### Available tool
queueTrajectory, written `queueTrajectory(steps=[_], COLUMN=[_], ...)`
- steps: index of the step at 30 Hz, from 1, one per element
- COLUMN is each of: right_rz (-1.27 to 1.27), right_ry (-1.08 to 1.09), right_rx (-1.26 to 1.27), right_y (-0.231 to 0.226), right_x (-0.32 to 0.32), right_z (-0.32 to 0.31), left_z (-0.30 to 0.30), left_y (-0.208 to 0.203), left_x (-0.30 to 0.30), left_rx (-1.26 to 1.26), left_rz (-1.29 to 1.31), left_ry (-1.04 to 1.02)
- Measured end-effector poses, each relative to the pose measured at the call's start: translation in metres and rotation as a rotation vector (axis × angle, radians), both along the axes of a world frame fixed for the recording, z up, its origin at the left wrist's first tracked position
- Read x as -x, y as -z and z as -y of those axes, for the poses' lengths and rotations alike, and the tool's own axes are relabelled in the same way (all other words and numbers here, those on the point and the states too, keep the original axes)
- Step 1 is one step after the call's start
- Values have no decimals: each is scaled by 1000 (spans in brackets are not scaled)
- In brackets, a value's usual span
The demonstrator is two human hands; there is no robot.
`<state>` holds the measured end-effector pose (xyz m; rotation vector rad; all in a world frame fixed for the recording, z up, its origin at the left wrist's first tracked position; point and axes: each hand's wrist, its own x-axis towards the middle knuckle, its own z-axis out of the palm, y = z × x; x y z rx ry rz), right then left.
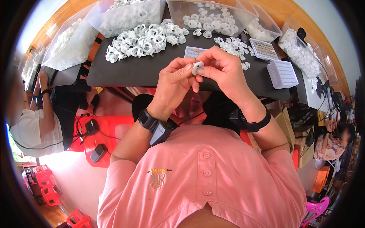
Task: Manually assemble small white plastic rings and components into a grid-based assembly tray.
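Note:
Between my two hands, just over the near edge of the black table (114,74), is a small round white plastic part (197,68) with a dark spot at its middle. My left hand (171,85) pinches it from the left between thumb and fingers. From the right, my right hand (224,68) grips its other side with thumb and forefinger. A shallow tray (189,52) lies partly hidden behind my fingers. Beyond my hands sits a heap of white ring-shaped parts (146,43). Small white pieces (234,47) are scattered to the right of it.
Clear bins (131,19) full of white parts line the far side. At the right are a tray of small tan pieces (265,50) and a stack of white trays (283,74). A person (38,125) works at the left, another (332,144) at the far right. Red stools (47,186) stand lower left.

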<state>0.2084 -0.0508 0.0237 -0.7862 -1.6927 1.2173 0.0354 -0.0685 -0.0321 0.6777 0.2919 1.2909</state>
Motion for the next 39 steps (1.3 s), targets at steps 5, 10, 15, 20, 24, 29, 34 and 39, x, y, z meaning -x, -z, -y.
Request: queueTrajectory(steps=[5,10,15,20,24,29,34,39], right_rz=[149,-12,-42,-71,23,228,162,18], right_ry=[132,-19,179,435,538,228,261,289], right_rx=[-377,68,90,-56,-194,-44,-66,-14], right_y=[-4,-7,-21,-77,-69,-11,29,37], right_x=[10,9,-7,-63,-56,-25,-23,-36], right_z=[10,6,-56,-145,-128,-41,1,8], left_z=[1,-1,-3,-11,-11,-32,-54,-49], left_y=[-4,-1,-23,-17,-1,20,6,1], left_x=[-4,5,22,67,92,100,88,85], left_rx=[-9,52,115,122,43,-305,-359,-357], left_rz=[1,-92,-314,-430,-750,-1179,-1649,-1535], left_ry=[-24,9,-130,-439,-790,-1056,-1192,-1128])
